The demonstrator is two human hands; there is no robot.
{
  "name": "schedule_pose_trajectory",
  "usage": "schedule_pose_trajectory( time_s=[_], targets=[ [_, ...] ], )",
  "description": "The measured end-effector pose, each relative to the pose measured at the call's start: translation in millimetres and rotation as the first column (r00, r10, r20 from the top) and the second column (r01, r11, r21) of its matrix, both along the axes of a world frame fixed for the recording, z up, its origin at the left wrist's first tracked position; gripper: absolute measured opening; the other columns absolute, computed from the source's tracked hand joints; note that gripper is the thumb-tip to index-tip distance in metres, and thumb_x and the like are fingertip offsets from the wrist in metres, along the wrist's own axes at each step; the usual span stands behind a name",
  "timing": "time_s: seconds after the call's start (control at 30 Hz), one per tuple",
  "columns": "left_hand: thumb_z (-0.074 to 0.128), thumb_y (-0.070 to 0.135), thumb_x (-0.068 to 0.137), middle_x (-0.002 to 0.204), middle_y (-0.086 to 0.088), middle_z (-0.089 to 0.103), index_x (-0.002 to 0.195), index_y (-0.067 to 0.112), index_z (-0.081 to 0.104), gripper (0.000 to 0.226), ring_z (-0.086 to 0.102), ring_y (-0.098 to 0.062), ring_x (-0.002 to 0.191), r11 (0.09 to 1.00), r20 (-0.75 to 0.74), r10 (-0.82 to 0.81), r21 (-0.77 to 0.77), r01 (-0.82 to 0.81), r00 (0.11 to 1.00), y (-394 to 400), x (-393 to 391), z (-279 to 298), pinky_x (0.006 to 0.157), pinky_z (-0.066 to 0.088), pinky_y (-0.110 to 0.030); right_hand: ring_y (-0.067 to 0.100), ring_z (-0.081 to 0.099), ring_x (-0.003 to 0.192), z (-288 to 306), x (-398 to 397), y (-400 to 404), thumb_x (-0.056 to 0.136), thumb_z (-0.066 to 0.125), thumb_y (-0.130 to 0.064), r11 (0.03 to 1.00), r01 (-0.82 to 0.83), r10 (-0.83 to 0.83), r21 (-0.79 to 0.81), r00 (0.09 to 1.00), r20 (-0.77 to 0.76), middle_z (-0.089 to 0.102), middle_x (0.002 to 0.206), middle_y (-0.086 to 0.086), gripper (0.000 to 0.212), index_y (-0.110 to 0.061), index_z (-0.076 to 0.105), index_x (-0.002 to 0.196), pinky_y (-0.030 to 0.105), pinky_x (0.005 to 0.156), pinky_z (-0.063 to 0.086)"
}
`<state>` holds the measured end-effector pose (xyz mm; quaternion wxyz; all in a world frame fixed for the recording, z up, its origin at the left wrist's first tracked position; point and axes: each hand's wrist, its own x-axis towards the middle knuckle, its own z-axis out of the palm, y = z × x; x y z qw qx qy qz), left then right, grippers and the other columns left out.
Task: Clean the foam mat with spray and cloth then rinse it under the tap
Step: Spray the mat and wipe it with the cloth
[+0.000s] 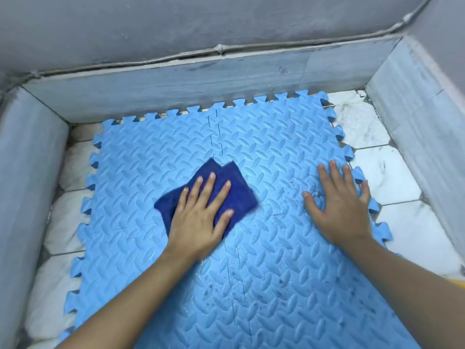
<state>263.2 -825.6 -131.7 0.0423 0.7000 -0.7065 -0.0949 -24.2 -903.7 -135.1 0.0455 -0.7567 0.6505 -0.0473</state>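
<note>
1. the foam mat (251, 273), light blue with a raised oval tread and toothed puzzle edges, lies flat on a white marble-look tiled floor (387, 172); seams show it is made of interlocked pieces.
2. low grey walls (176, 81) enclose the floor on the far, left and right sides; the mat's far edge lies close against the far wall.
3. the left hand (198, 220) lies palm down near the middle of the mat on a folded dark blue cloth (236, 190). its fingers (208, 187) are straight and spread, pressing the cloth flat against the mat rather than clenching it.
4. the cloth's edges look slightly blurred; part of it shows beyond the fingertips and to both sides of the hand.
5. the right hand (342, 207) rests palm down on the mat near its right toothed edge, fingers extended and spread, grasping nothing.
6. the two hands are well apart, with bare mat between them.
7. dark specks and wet patches (297, 195) show on the mat between the hands and nearer the camera.
8. a small yellow object (459, 283) peeks in at the right border; i cannot tell what it is.
</note>
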Motion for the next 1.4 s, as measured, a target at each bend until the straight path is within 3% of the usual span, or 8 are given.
schedule_pose_trajectory(
  time_s=[0.2,0.37,0.5,0.67,0.9,1.1,1.23,1.4],
  targets=[
    [0.013,0.061,0.095,0.162,-0.003,-0.008,0.153,0.031,0.001,0.066,-0.011,-0.025,0.147,0.919,-0.095,0.388,0.123,-0.376,0.917,-86,-8,-1,0.118,-0.008,-0.048,0.032,0.027,0.146,10,12,14,0.101,0.036,-0.035,0.978,-0.166,0.135,-0.125,0.965,-0.225,0.034,0.156,0.014,0.056,-0.012,0.031,0.151,0.068,0.112,0.017],
    [0.004,0.053,0.097,0.161,0.0,-0.009,0.153,0.033,0.001,0.059,-0.012,-0.023,0.147,0.992,-0.118,0.102,0.08,-0.093,0.988,-8,-17,3,0.119,-0.002,-0.044,0.027,0.022,0.148,8,47,58,0.098,0.028,-0.053,0.989,-0.117,0.108,-0.086,0.989,-0.096,0.023,0.161,0.009,0.067,-0.015,0.026,0.154,0.06,0.118,0.007],
    [0.014,0.048,0.099,0.161,-0.003,0.013,0.152,0.03,0.021,0.056,0.011,-0.025,0.147,0.993,-0.063,-0.115,0.021,0.116,0.991,68,-22,-2,0.116,0.009,-0.044,0.024,0.009,0.151,2,47,66,0.097,0.031,-0.056,0.992,0.08,-0.078,-0.102,0.997,0.027,0.015,0.163,0.01,0.075,-0.011,0.018,0.155,0.058,0.119,0.005],
    [0.016,0.057,0.095,0.161,-0.003,0.009,0.152,0.033,0.016,0.062,0.005,-0.028,0.148,1.0,-0.021,-0.014,-0.026,0.013,1.0,-25,-45,-1,0.118,0.004,-0.045,0.022,0.002,0.152,7,51,62,0.095,0.034,-0.06,0.992,0.073,-0.067,-0.098,0.996,0.064,0.008,0.164,0.009,0.084,-0.006,0.011,0.155,0.056,0.12,0.002],
    [0.016,0.064,0.094,0.162,0.001,-0.005,0.152,0.039,0.004,0.064,-0.009,-0.025,0.148,0.988,-0.038,-0.132,0.075,0.134,0.991,-206,-79,0,0.119,-0.006,-0.044,0.021,0.001,0.152,7,48,58,0.096,0.016,-0.063,0.993,0.108,-0.103,-0.053,0.991,0.083,0.009,0.164,0.01,0.083,-0.005,0.01,0.155,0.053,0.121,0.002],
    [0.003,0.064,0.092,0.161,0.005,-0.011,0.151,0.041,-0.002,0.063,-0.013,-0.017,0.147,0.957,-0.044,-0.271,0.094,0.274,0.962,-124,-32,6,0.119,-0.007,-0.036,0.026,0.011,0.151,1,46,57,0.1,0.024,-0.048,0.983,0.176,-0.169,-0.056,0.98,0.102,0.02,0.161,0.013,0.069,-0.003,0.026,0.152,0.052,0.12,0.007],
    [0.012,0.056,0.098,0.161,0.0,0.009,0.152,0.036,0.013,0.057,0.003,-0.024,0.148,0.966,-0.003,-0.259,0.007,0.259,0.966,-31,-12,3,0.117,0.002,-0.037,0.026,0.018,0.15,0,46,55,0.099,0.029,-0.043,0.985,0.168,-0.165,-0.028,0.981,0.105,0.028,0.158,0.012,0.064,-0.002,0.035,0.149,0.05,0.117,0.016],
    [0.01,0.057,0.096,0.162,-0.001,0.002,0.152,0.039,0.008,0.059,0.0,-0.031,0.148,0.966,0.013,-0.256,-0.029,0.256,0.967,-150,-85,0,0.118,0.001,-0.045,0.028,0.024,0.148,-2,49,54,0.095,0.036,-0.039,0.986,0.164,-0.159,-0.042,0.983,0.096,0.034,0.155,0.015,0.064,0.0,0.04,0.145,0.049,0.117,0.018]
  ],
)
